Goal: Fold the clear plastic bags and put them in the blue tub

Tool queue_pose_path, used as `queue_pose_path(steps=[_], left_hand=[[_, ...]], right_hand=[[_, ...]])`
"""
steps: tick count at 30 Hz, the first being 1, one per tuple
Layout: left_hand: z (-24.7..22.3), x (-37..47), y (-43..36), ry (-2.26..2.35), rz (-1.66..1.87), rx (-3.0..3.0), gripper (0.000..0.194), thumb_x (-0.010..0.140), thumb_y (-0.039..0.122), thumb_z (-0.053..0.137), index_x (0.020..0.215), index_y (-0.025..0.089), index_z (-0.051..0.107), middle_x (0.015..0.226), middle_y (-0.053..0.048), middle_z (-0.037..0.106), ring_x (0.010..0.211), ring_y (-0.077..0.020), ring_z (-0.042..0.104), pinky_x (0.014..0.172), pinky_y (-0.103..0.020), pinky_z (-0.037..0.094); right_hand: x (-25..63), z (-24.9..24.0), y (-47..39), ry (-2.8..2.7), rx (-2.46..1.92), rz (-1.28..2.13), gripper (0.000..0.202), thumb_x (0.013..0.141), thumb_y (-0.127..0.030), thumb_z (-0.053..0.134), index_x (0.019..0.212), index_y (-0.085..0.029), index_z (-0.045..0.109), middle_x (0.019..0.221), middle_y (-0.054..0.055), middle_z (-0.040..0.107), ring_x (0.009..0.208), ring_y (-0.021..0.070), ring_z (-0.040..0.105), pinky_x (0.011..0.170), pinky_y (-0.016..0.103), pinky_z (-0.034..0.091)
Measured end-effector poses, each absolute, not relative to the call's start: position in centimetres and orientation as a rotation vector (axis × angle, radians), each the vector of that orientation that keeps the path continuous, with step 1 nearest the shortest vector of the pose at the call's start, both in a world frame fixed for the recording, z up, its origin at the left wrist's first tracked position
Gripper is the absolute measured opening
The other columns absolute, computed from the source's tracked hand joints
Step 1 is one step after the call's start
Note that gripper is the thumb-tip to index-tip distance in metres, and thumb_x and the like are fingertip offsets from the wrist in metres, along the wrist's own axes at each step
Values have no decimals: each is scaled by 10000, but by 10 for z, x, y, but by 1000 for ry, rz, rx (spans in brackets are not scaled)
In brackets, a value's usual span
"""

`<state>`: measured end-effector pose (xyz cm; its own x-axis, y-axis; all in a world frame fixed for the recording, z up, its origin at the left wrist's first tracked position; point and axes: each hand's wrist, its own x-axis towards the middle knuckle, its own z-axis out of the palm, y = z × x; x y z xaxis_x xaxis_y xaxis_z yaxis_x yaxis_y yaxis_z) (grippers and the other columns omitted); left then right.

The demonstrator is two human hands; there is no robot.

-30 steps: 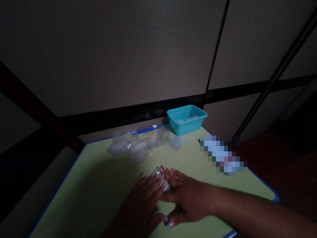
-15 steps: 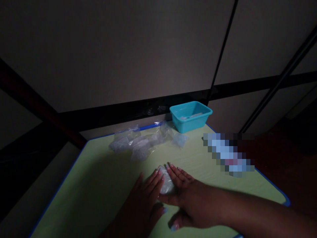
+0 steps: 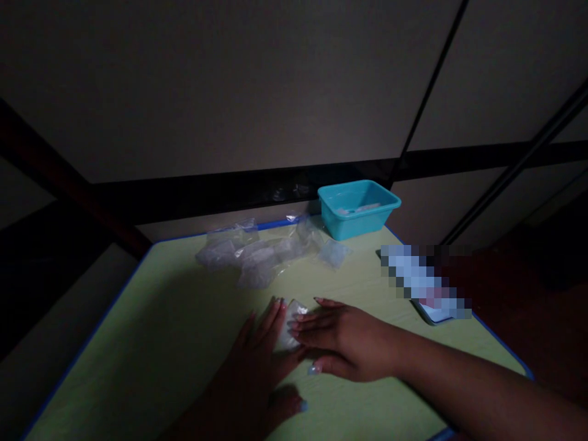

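Observation:
A small clear plastic bag (image 3: 296,308) with whitish contents lies flat on the pale green table (image 3: 184,318) near its front. My left hand (image 3: 260,358) rests along the bag's left side, fingers stretched out and touching its edge. From the right, my right hand (image 3: 342,337) lies over the bag with its fingers extended on top, hiding part of it. Neither hand is closed round anything. What the bag contains is hard to make out in the dim light.
Several clear plastic bags (image 3: 261,257) lie in a cluster at the back of the table, with a small bluish packet (image 3: 335,252) beside them. A turquoise basket (image 3: 356,225) holding some items stands at the back right. A partly blurred phone-like object (image 3: 434,315) lies at the right edge.
My right hand has moved left, its fingers now lying across the bag. My left hand has shifted slightly left. The view has tilted a little.

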<state>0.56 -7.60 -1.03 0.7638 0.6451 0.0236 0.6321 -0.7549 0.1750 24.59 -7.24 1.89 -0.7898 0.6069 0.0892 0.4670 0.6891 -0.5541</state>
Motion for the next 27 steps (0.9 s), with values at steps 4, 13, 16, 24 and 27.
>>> queue_pose_path(steps=[4, 13, 16, 24, 27], left_hand=[[-13, 3, -71, 935, 69, 2785, 709, 730, 524, 691, 1372, 407, 416, 1573, -113, -21, 1398, -452, 52, 1012, -696, 206], [-8, 9, -77, 1036, 145, 2756, 662, 663, 510, 762, 1277, 402, 540, 1577, -96, -26, 1389, -475, 62, 1025, -687, 183], [-7, 8, -75, 970, 96, 2752, 724, 728, 499, 713, 1373, 445, 388, 1570, -124, -44, 1379, -494, 63, 984, -700, 246], [-14, 5, -74, 953, 173, 2822, 756, 772, 500, 673, 1414, 463, 274, 1576, -103, -25, 1386, -479, 81, 983, -692, 264], [-13, 6, -73, 951, 236, 2854, 700, 820, 437, 640, 1421, 443, 281, 1573, -107, 92, 1397, -427, 140, 1006, -653, 276]], right_hand=[[244, 16, -66, -2668, -843, 747, 559, 936, -390, 473, 1436, -179, 339, 1450, 117, 405, 1379, 182, 295, 1147, 476, 35], [244, 8, -62, -2702, -1078, 639, 628, 957, -434, 386, 1483, -135, 216, 1520, 140, 229, 1427, 202, 135, 1145, 496, 21], [247, 9, -61, -2709, -1135, 620, 625, 961, -421, 375, 1492, -158, 176, 1533, 104, 195, 1431, 202, 103, 1138, 525, 9], [251, 8, -62, -2600, -1135, 657, 624, 954, -397, 406, 1493, -181, 177, 1535, 124, 188, 1431, 234, 106, 1109, 573, -43], [252, 14, -60, -2289, -989, 821, 504, 948, -350, 431, 1432, -233, 357, 1506, 114, 312, 1398, 236, 243, 1122, 546, 84]])
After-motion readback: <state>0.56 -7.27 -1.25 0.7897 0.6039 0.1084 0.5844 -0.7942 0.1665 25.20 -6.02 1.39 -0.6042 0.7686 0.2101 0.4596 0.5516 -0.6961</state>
